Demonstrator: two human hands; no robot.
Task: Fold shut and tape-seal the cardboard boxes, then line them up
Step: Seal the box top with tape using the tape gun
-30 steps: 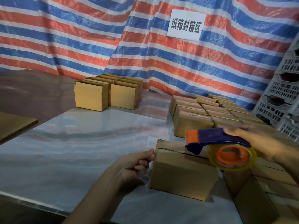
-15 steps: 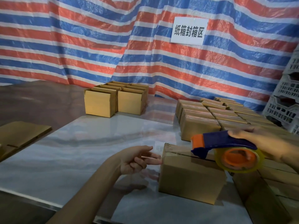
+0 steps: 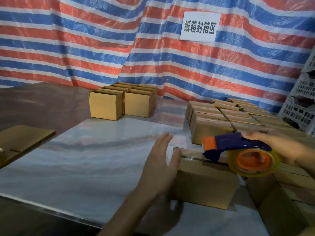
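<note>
A small cardboard box (image 3: pixel 204 183) stands in front of me on the pale table (image 3: pixel 88 159), its top flaps folded shut. My right hand (image 3: pixel 279 147) grips a blue and orange tape dispenser (image 3: pixel 238 150) with a clear tape roll, and its front end rests on the box's top seam. A strip of clear tape runs from the dispenser to the box's left edge. My left hand (image 3: pixel 160 166) is flat with straight fingers, and its thumb presses the box's upper left edge.
A block of closed boxes (image 3: pixel 226 116) fills the table behind and right of the box. Several open-topped boxes (image 3: pixel 122 103) stand at the far middle. Flat cardboard (image 3: pixel 20 142) lies at the left. White plastic crates (image 3: pixel 301 106) stack at the right, in front of a striped tarp.
My left hand let go of the pinched tape end, opened flat and moved right against the box's left side. The dispenser stayed on the box top.
</note>
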